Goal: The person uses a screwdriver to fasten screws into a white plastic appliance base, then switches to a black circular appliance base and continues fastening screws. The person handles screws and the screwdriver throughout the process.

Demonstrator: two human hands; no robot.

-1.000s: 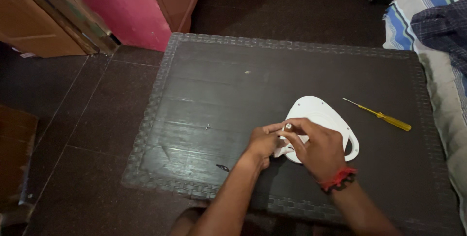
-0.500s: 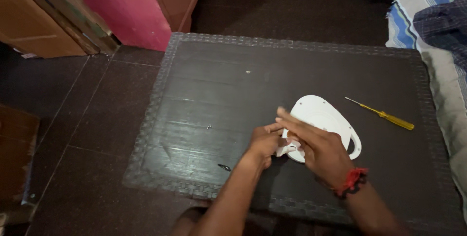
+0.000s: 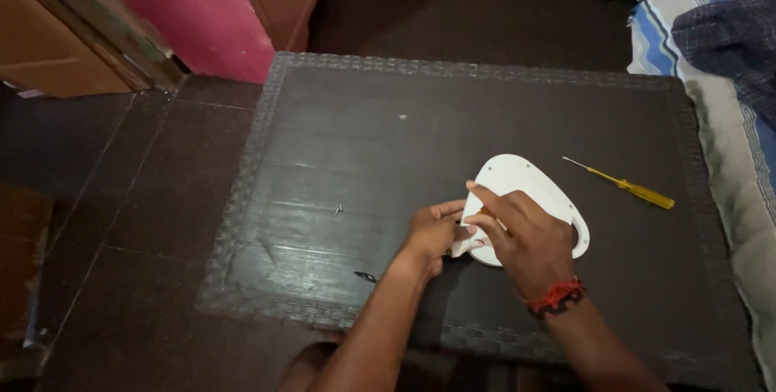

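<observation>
Hands: your right hand [image 3: 525,234] lies over the near edge of the flat white oval plastic cover [image 3: 525,190], fingers curled narrow on its rim; your left hand [image 3: 432,234] meets it from the left, fingertips pinched at the same edge.
Grip: what sits between the fingertips is too small to tell.
Wrist: a red thread band [image 3: 556,297] circles your right wrist.
Cover: flat on the dark brown woven-edged surface [image 3: 339,158], right of centre.
Screwdriver: the thin yellow-handled screwdriver [image 3: 622,185] lies just beyond the cover, apart from it.
Screw: a small metal screw [image 3: 339,209] rests left of your left hand.
Edge: blue striped cloth [image 3: 687,12] on the right.
</observation>
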